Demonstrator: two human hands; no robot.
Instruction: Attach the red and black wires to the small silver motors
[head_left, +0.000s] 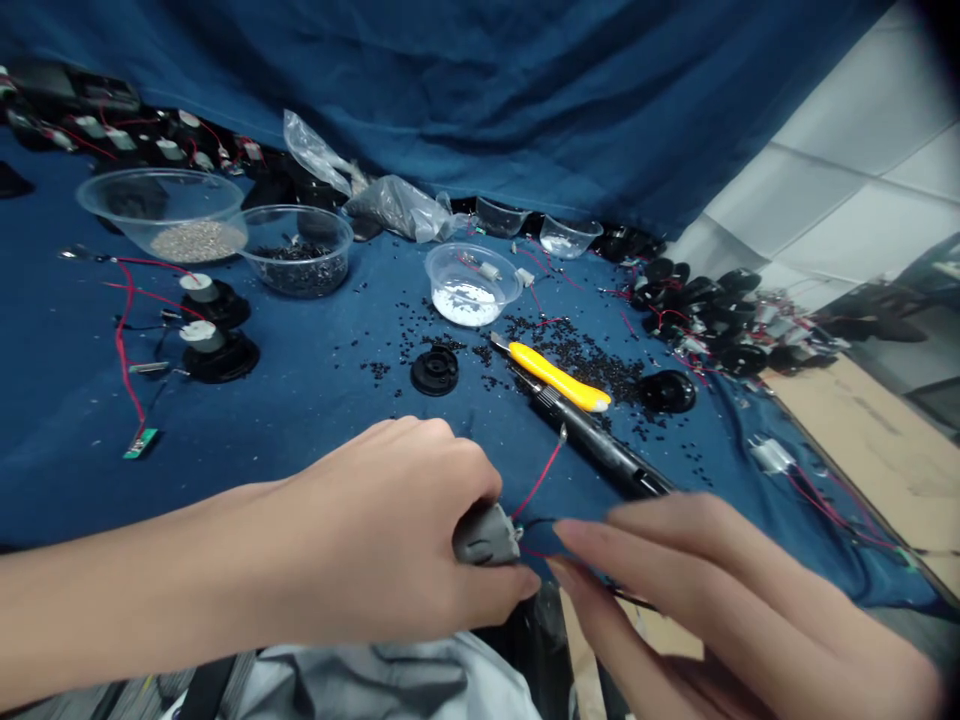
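Near black pen-shaped tool (592,435), left grip (375,530) clenched on grey motor (486,535), right grip (720,600) unclear.

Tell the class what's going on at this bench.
A person's left hand grips a small grey motor with a red wire attached, while the right hand reaches in beside it. A black soldering iron and a yellow utility knife lie just beyond on the blue cloth, among scattered black granules.

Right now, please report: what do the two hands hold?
Left hand gripping grey motor. Right hand close by its red wire. Black pen-shaped tool just beyond.
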